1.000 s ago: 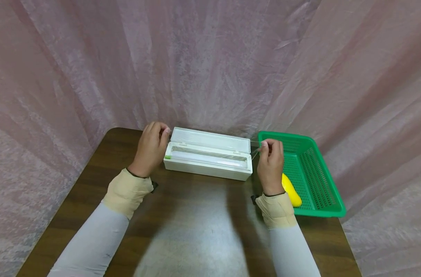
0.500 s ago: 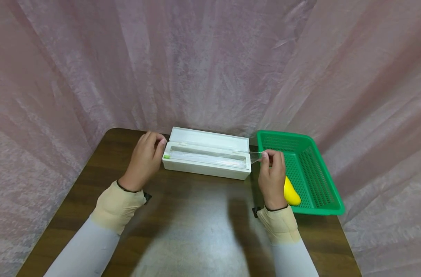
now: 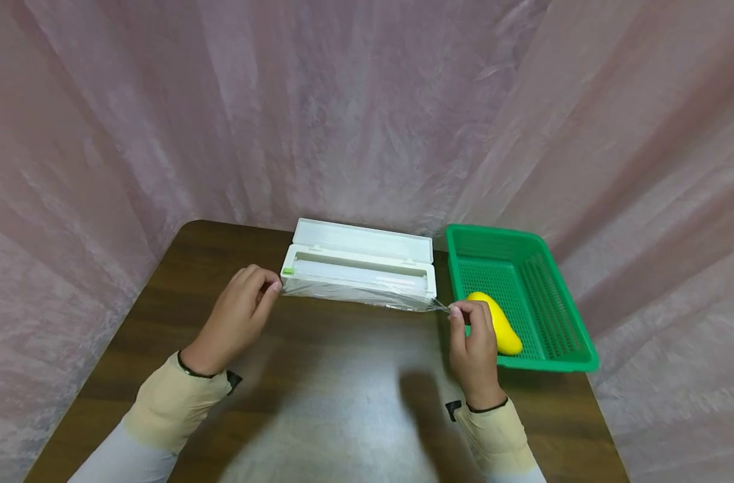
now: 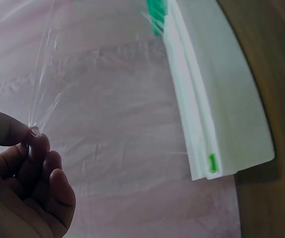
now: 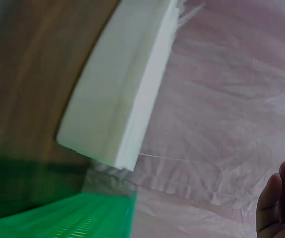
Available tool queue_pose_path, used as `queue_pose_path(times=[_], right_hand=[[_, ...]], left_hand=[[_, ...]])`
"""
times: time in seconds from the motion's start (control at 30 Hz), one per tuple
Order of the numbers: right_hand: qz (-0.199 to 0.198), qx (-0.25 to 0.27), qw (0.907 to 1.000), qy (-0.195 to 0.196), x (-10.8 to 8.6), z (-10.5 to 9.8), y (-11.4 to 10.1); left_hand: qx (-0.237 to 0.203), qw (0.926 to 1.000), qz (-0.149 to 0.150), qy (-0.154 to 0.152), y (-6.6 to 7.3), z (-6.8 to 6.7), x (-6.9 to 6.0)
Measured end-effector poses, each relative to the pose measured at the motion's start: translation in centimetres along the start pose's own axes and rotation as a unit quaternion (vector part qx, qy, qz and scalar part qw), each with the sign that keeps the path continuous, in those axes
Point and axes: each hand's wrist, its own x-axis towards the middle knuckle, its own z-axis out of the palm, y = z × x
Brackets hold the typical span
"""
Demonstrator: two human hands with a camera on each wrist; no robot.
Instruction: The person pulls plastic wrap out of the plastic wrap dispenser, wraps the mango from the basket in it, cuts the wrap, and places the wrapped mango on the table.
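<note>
A white cling film box stands on the table with its lid tipped back, and a pale roll shows inside. Clear cling film stretches across the box's front edge. My left hand pinches the film's left corner between thumb and forefinger; in the left wrist view the film gathers at those fingertips. At the other corner, my right hand pinches a bunched strand of film, just left of the green basket. Only part of the right hand appears in the right wrist view.
A yellow mango-shaped fruit lies in the basket, partly behind the right hand. The brown wooden table extends in front of the box. A pink curtain hangs behind the table.
Both hands have come down and toward me, drawing the film from above the open box over its front edge. More of the yellow fruit shows. The box stays in place.
</note>
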Motion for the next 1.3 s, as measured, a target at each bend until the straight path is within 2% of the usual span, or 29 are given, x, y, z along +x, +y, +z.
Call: queue_pose_path(times=[0.17, 0.37, 0.63, 0.83, 1.03, 1.3], right_hand=[[-0.008, -0.005, 0.9998, -0.020, -1.6, -0.3, -0.3], [-0.011, -0.002, 0.9992, -0.039, -3.2, -0.8, -0.2], [-0.003, -0.015, 0.9973, -0.071, -6.2, -1.0, 0.1], [-0.003, -0.006, 0.9951, -0.099, -8.0, -0.8, 0.8], [-0.011, 0.000, 0.9938, -0.110, -9.0, -0.4, 1.4], [-0.024, -0.041, 0.9888, -0.141, -10.2, -0.1, 2.1]], left_hand=[[0.020, 0.9994, 0.024, -0.016, 0.0, -0.1, -1.4], [0.020, 0.9989, 0.027, -0.032, -0.3, 0.3, -2.9], [-0.011, 0.9959, -0.009, -0.089, -0.8, 1.0, -4.9], [-0.004, 0.9928, -0.011, -0.120, -1.2, 2.6, -6.7], [0.005, 0.9909, -0.012, -0.134, -1.7, 4.0, -8.1], [0.016, 0.9903, -0.028, -0.135, -2.7, 4.2, -9.7]])
